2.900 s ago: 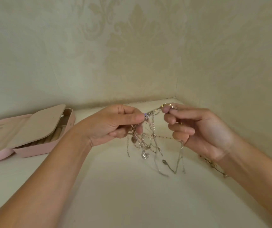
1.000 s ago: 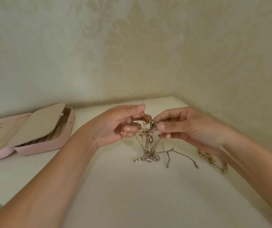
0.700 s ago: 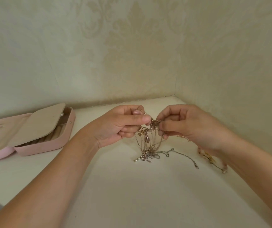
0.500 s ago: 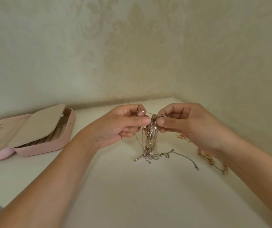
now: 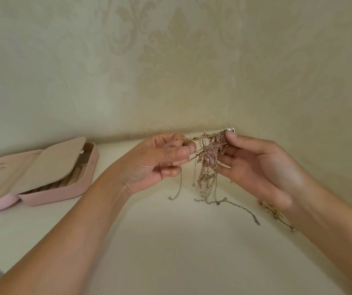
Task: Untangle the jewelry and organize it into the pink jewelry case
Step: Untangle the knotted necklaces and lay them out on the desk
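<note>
Two bare forearms, nearest, above one white surface (image 5: pixel 170 252). One separate gold beaded chain (image 5: pixel 277 211) lies on it at right, partly hidden by the right wrist.

One tangled cluster of thin gold and silver chains (image 5: pixel 210 158) is held up between both hands. The strands are too knotted to count, and the lowest silver tails trail on the surface.

Left hand (image 5: pixel 160 160): thumb and forefinger pinch one gold strand drawn sideways from the cluster, the remaining fingers curled.

Right hand (image 5: pixel 262 167): thumb and forefinger pinch the cluster's top, the other fingers loosely extended behind it.

One pink rectangular jewelry case (image 5: pixel 60 192) lies open, well left of the hands, with one beige padded flap (image 5: pixel 49 165) tilted over its ring rolls.

Two cream damask-papered walls (image 5: pixel 128 71) meet in a corner behind.
</note>
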{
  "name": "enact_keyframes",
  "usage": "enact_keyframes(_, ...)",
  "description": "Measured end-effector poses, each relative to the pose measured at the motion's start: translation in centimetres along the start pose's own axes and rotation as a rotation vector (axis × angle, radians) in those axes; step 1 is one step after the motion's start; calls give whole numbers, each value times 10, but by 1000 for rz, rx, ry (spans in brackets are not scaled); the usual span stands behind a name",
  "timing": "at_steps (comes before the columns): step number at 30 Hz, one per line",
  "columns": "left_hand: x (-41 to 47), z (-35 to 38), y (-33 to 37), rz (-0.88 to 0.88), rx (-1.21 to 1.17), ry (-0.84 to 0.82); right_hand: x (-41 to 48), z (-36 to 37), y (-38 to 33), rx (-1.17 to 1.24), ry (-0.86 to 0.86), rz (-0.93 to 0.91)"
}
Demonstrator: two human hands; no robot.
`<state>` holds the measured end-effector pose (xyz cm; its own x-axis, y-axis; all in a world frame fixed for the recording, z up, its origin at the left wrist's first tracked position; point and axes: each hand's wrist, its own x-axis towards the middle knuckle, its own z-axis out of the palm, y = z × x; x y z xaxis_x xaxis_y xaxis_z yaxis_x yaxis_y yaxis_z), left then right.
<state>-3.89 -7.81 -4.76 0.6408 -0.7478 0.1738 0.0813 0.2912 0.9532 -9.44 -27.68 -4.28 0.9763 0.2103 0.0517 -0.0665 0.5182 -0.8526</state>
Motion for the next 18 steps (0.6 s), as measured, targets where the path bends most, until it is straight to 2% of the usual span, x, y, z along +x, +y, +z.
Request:
enact_keyframes(5,1,2,0,1,-29,-29,-1,4,1,76,-42,-20)
enact_keyframes(8,1,3,1,4,-42,-63,0,-1,2,-43,-43,-41)
enact_keyframes(12,1,0,5,-10,-127,-21,1,-8,-2,-163,-2,-114)
enact_keyframes(18,0,4,5,-38,-111,61,-1,2,3,-3,-59,-52)
